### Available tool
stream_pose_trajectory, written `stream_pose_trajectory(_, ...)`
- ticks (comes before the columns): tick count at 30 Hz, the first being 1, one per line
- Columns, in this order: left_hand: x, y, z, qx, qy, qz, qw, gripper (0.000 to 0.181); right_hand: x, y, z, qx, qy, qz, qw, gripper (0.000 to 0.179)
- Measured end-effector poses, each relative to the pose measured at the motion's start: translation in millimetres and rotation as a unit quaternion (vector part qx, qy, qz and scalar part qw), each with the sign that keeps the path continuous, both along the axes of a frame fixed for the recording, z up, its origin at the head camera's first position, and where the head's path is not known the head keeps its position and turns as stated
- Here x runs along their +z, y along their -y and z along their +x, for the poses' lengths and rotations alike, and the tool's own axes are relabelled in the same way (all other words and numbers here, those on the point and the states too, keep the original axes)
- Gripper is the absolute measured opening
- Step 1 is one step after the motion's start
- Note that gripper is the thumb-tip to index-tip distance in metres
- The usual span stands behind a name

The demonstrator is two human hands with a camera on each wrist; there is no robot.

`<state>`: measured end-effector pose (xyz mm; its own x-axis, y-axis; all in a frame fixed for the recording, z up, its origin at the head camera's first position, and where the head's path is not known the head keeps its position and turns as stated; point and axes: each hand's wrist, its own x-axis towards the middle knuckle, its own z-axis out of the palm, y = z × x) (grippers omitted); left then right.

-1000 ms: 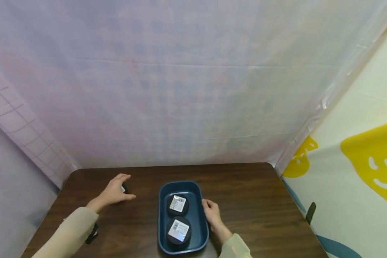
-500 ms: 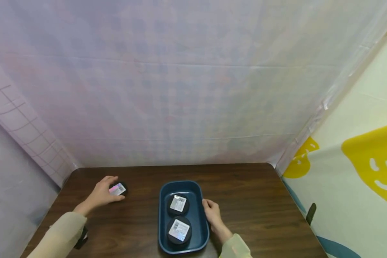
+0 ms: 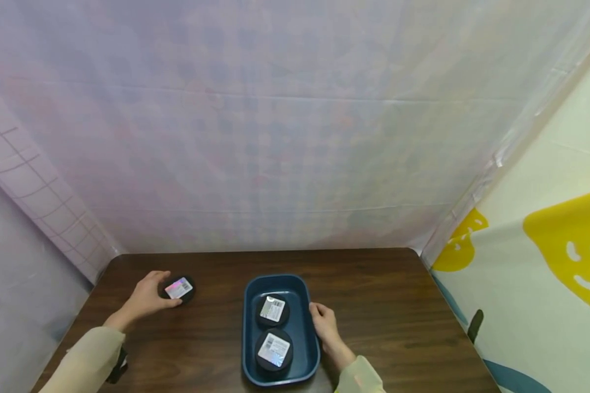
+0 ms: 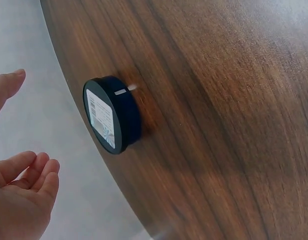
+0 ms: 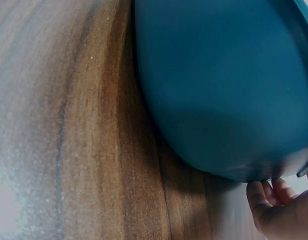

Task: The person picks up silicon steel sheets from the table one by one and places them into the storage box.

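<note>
A flat, round black container [image 3: 179, 290] with a white barcode label lies on the left of the table. My left hand [image 3: 146, 295] is just left of it, thumb and fingers spread apart. In the left wrist view a gap shows between the fingertips [image 4: 54, 167] and the container [image 4: 111, 115]. My right hand [image 3: 326, 329] grips the right rim of a dark blue rectangular tray [image 3: 307, 349], thumb on top. From the right wrist, its fingers [image 5: 259, 195] reach under the tray's rim. Two similar round containers, the far one [image 3: 272, 310] and the near one [image 3: 273, 350], lie inside, labels up.
The dark wooden table [image 3: 383, 322] ends at a pale checked curtain [image 3: 275, 164] behind it. A white sheet with yellow smiling shapes [image 3: 570, 240] hangs on the right. A small black object [image 3: 118, 368] shows beside the left sleeve.
My left hand has moved left, off the round container it overlapped, and more of its label now shows. The right hand and the tray stay in place.
</note>
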<state>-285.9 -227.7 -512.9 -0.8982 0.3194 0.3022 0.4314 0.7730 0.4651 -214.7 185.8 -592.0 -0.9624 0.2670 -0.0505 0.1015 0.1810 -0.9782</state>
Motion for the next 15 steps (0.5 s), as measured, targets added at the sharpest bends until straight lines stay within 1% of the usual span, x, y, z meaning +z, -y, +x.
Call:
stream_pose_trajectory(9,0.4,-0.3,0.8,0.003,-0.003,0.001,1.0,0.079,-2.9,-0.4,-1.0,0.0,0.001,0.002,1.0,0.036)
stream_pose_trajectory(15,-5.4,0.8,-3.1,0.007,0.0,0.003,1.0,0.08,-4.6,-1.0,-1.7,-0.001,0.004,-0.003,1.0,0.034)
